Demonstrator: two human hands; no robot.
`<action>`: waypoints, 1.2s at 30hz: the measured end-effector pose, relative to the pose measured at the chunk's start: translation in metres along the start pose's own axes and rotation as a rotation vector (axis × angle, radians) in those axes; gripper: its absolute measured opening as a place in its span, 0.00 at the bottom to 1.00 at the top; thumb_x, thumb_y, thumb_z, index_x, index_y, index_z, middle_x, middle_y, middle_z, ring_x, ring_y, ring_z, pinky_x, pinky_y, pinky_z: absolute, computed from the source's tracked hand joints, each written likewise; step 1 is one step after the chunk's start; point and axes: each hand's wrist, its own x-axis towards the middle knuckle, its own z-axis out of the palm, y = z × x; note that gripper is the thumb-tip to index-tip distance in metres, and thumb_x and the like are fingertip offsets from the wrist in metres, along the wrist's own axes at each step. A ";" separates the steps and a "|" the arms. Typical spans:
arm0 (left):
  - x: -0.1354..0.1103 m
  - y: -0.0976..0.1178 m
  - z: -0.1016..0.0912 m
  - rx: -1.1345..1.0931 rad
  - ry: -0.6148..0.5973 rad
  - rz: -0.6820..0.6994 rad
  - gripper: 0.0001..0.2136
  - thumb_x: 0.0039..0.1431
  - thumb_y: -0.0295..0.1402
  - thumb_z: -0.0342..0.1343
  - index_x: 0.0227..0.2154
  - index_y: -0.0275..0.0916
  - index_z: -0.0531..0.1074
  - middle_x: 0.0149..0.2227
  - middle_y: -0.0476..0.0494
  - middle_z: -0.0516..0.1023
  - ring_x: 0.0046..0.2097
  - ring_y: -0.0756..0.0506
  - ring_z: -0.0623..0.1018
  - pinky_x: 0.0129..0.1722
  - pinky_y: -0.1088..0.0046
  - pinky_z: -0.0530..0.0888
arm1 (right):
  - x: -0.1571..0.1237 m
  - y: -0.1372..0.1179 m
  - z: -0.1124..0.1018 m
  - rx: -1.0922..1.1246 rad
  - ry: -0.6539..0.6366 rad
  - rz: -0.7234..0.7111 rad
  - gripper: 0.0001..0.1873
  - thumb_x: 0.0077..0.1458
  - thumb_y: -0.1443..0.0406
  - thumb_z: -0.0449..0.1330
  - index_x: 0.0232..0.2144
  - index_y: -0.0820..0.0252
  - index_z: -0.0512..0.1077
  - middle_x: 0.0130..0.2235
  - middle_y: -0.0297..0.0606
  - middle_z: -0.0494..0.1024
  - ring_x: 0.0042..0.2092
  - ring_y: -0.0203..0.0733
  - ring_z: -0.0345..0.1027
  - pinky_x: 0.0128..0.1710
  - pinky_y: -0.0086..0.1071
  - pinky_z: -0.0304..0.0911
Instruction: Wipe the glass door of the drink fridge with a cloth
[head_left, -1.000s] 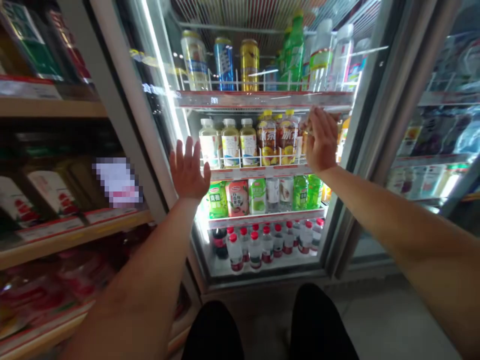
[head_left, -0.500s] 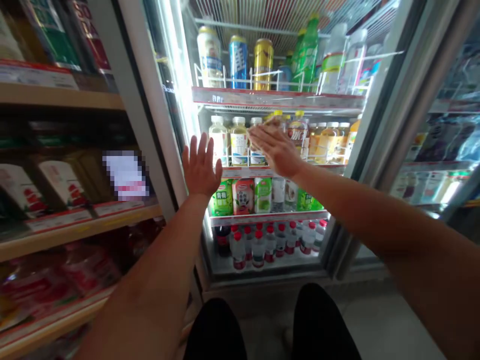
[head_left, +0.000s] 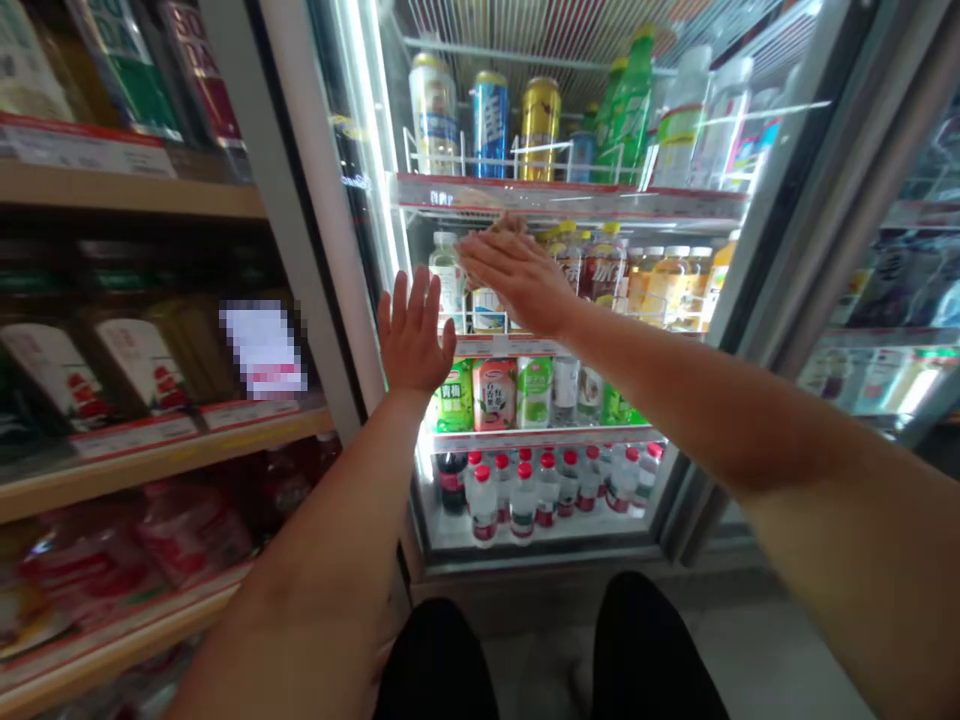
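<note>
Left hand [head_left: 414, 338]: flat and wide open, fingers up and spread, nothing in it. It's up by the left edge of the fridge [head_left: 330, 200], in front of the third-shelf drinks [head_left: 495, 392].
Right hand [head_left: 517, 275]: open too, fingers stretched out pointing left, holding nothing. It's in front of the second shelf, just under the top shelf's rail.
Hands vs each other: the right is a bit higher and just right of the left, close but not touching.
On the glass?: honestly can't tell if either palm is pressed on it or just near it.
Pale bottles [head_left: 448, 275]: upright at the left end of the second shelf, partly hidden by the right hand.
Top shelf: cans [head_left: 491, 120] in a row, green bottles [head_left: 630, 100] to their right.
Bottom shelf: red-capped water [head_left: 525, 495].
Far left: a wooden shelf [head_left: 150, 455] of packaged stuff, blurry.
Bottom edge: the person's own dark legs [head_left: 435, 660].
</note>
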 end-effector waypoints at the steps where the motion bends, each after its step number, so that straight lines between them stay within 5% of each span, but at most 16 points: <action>1: 0.000 0.000 0.000 -0.009 0.002 -0.005 0.28 0.72 0.45 0.43 0.71 0.43 0.54 0.72 0.48 0.51 0.74 0.41 0.43 0.73 0.57 0.39 | 0.000 0.003 -0.004 -0.007 -0.038 -0.041 0.25 0.70 0.66 0.46 0.65 0.44 0.64 0.67 0.26 0.65 0.69 0.44 0.56 0.73 0.47 0.50; 3: 0.000 0.001 -0.001 -0.012 0.003 -0.009 0.28 0.72 0.45 0.43 0.71 0.43 0.54 0.72 0.47 0.52 0.74 0.41 0.43 0.73 0.57 0.39 | 0.003 0.016 -0.017 -0.034 -0.049 -0.058 0.24 0.70 0.65 0.46 0.64 0.48 0.65 0.68 0.28 0.65 0.69 0.44 0.56 0.73 0.48 0.50; 6: 0.001 0.001 -0.002 -0.006 -0.007 -0.005 0.29 0.71 0.45 0.43 0.71 0.42 0.54 0.72 0.46 0.52 0.74 0.40 0.43 0.73 0.56 0.39 | 0.002 0.041 -0.032 -0.073 0.117 0.103 0.25 0.69 0.66 0.45 0.66 0.52 0.64 0.68 0.32 0.64 0.70 0.47 0.54 0.73 0.50 0.48; 10: 0.001 -0.001 0.000 -0.003 -0.021 -0.006 0.29 0.72 0.47 0.42 0.70 0.39 0.56 0.72 0.44 0.52 0.74 0.40 0.42 0.73 0.55 0.39 | -0.032 0.048 -0.024 -0.085 0.337 0.285 0.28 0.69 0.64 0.44 0.68 0.46 0.59 0.68 0.31 0.64 0.71 0.49 0.52 0.72 0.54 0.47; 13: 0.001 -0.003 0.002 0.042 -0.001 0.004 0.31 0.72 0.49 0.40 0.69 0.34 0.58 0.72 0.42 0.52 0.74 0.38 0.44 0.73 0.56 0.39 | -0.060 0.040 -0.016 -0.086 0.244 0.222 0.27 0.70 0.63 0.43 0.67 0.47 0.61 0.66 0.31 0.67 0.70 0.47 0.55 0.72 0.52 0.50; 17: 0.001 -0.003 0.002 0.062 0.000 0.012 0.30 0.72 0.47 0.40 0.70 0.37 0.56 0.72 0.43 0.51 0.74 0.39 0.44 0.73 0.55 0.40 | -0.063 0.055 -0.036 -0.091 0.069 0.105 0.25 0.70 0.62 0.45 0.65 0.47 0.65 0.66 0.28 0.67 0.68 0.44 0.58 0.71 0.49 0.52; 20: 0.001 -0.002 0.001 0.058 -0.024 -0.009 0.30 0.71 0.46 0.43 0.71 0.38 0.54 0.73 0.42 0.50 0.74 0.39 0.42 0.73 0.54 0.39 | -0.065 0.080 -0.054 -0.145 0.171 0.210 0.26 0.69 0.64 0.45 0.65 0.53 0.65 0.67 0.30 0.66 0.69 0.47 0.57 0.71 0.51 0.51; 24: 0.002 -0.001 0.001 0.062 -0.023 -0.012 0.31 0.71 0.46 0.45 0.71 0.38 0.53 0.73 0.41 0.49 0.74 0.39 0.41 0.73 0.54 0.38 | -0.104 0.084 -0.046 -0.213 0.359 0.380 0.27 0.69 0.66 0.43 0.65 0.60 0.66 0.67 0.36 0.66 0.69 0.46 0.56 0.71 0.48 0.51; 27: 0.002 -0.001 0.002 0.102 -0.010 0.010 0.30 0.71 0.45 0.43 0.71 0.37 0.53 0.73 0.41 0.50 0.74 0.40 0.42 0.73 0.53 0.40 | -0.136 0.074 -0.036 -0.193 0.278 0.331 0.26 0.70 0.64 0.42 0.64 0.57 0.67 0.66 0.37 0.67 0.69 0.44 0.56 0.70 0.46 0.53; 31: 0.002 -0.001 0.003 0.089 0.018 0.019 0.30 0.72 0.47 0.41 0.70 0.36 0.55 0.72 0.40 0.51 0.74 0.39 0.43 0.73 0.52 0.41 | -0.143 0.091 -0.054 -0.182 0.128 0.202 0.25 0.71 0.64 0.42 0.64 0.51 0.66 0.66 0.33 0.68 0.69 0.41 0.57 0.69 0.44 0.53; 36: 0.003 0.003 0.001 0.164 0.011 0.041 0.31 0.73 0.47 0.39 0.69 0.28 0.55 0.73 0.42 0.48 0.74 0.38 0.44 0.73 0.52 0.43 | -0.158 0.118 -0.068 -0.287 0.327 0.413 0.26 0.69 0.65 0.44 0.65 0.59 0.65 0.67 0.38 0.66 0.69 0.46 0.57 0.70 0.48 0.53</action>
